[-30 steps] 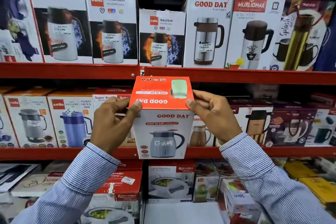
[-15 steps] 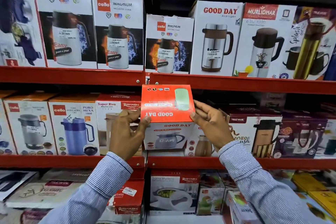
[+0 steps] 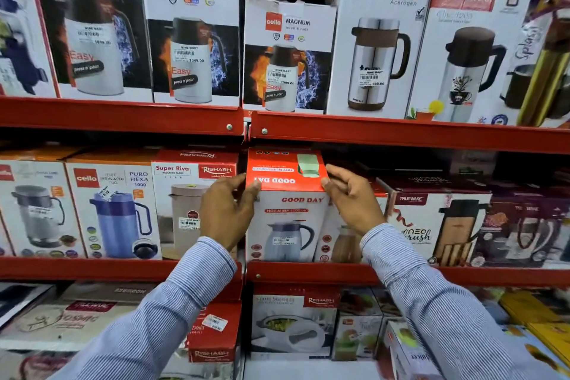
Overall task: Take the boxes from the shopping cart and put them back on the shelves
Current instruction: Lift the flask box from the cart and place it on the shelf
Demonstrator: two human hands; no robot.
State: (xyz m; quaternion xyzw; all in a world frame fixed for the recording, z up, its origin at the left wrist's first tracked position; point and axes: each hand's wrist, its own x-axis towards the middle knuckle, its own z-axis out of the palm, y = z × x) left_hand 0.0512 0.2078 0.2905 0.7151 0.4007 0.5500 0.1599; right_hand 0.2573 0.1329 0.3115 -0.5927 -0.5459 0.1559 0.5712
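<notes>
Flask box point(image 3: 287, 210): now standing on middle shelf point(image 3: 308, 271), lowered from mid-air a second ago. Left hand point(image 3: 226, 210) and right hand point(image 3: 354, 197) lightly curled against its top corners. Placement nearly complete.

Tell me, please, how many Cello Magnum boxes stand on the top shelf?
3, side by side on the top shelf: the largest at far left, the middle one, and the smallest beside the Good Day box. More may be hidden behind.
</notes>
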